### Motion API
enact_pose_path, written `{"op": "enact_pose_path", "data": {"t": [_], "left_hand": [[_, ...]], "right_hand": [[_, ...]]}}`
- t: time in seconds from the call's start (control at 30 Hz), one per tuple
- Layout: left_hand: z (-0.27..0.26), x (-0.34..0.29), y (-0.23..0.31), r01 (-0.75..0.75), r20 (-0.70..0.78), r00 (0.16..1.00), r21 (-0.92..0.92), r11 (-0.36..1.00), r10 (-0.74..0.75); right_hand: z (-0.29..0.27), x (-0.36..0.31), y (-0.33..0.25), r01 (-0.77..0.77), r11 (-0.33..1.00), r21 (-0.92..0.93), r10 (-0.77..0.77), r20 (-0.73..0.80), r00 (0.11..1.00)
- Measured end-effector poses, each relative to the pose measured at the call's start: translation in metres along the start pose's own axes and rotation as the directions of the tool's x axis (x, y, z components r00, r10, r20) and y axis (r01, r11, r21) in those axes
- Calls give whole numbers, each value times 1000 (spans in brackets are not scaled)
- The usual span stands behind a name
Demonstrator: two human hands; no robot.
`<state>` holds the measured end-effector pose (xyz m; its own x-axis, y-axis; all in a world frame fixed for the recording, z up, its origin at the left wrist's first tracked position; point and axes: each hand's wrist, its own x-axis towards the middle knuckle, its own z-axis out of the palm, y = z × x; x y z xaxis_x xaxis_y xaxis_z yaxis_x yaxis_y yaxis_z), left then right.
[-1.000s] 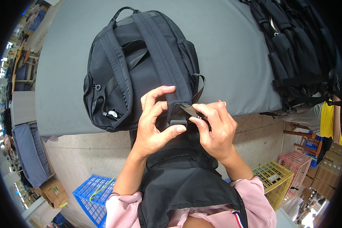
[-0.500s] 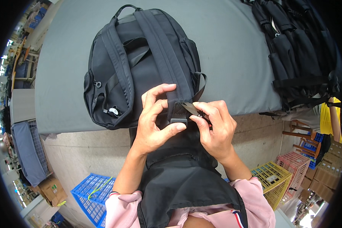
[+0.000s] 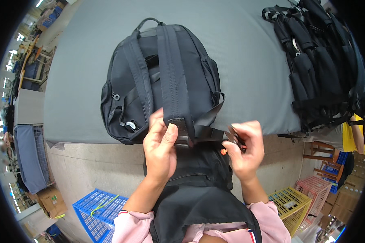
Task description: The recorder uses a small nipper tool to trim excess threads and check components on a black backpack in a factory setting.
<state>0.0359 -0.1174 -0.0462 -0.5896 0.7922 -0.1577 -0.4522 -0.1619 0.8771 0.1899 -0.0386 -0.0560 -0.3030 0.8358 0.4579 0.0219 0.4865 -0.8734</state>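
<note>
A black backpack (image 3: pixel 136 77) lies on the grey-covered table with its shoulder straps facing up and its bottom toward me. My left hand (image 3: pixel 161 148) is closed around the lower end of the right-side shoulder strap (image 3: pixel 174 81), its thumb pressed on the dark patch there. From that strap end, black webbing (image 3: pixel 209 133) runs taut to my right hand (image 3: pixel 247 148), whose fingers are closed on it. A small dark item with an orange bit (image 3: pixel 224 152) also shows in the right hand; its kind is too blurred to make out.
More black backpacks (image 3: pixel 318 60) are piled at the table's right side. Below the table edge stand a blue crate (image 3: pixel 95 202), a yellow crate (image 3: pixel 290 198) and a pink crate (image 3: pixel 314 188). A person in yellow (image 3: pixel 351 135) is at the far right.
My right hand has moved right and down, drawing the webbing out from the strap end. My left hand has shifted its grip on the strap. The backpack appears lower and farther right in view.
</note>
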Motion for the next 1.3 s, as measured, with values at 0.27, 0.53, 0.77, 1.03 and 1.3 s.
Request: {"op": "enact_pose_path", "data": {"t": [0.27, 0.53, 0.77, 1.03, 1.3], "left_hand": [[-11, -5, -28, 681, 418, 730, -378, 627, -541], [-10, -2, 13, 406, 284, 850, 183, 895, -443], [-13, 3, 25, 91, 329, 880, 592, 801, -343], [20, 25, 25, -840, 765, 526, 535, 88, 372], [4, 45, -2, -425, 598, 801, 533, 731, 30]], "right_hand": [[22, 38, 14, -258, 966, -17, 247, 353, 902], [23, 47, 15, -874, 288, 391, 486, 727, 485], [29, 34, 8, -863, 78, 498, 532, 711, 459], [23, 50, 9, -665, 589, 458, 489, 453, 745], [-5, 24, 32, -417, 896, 154, 383, 212, 899]]}}
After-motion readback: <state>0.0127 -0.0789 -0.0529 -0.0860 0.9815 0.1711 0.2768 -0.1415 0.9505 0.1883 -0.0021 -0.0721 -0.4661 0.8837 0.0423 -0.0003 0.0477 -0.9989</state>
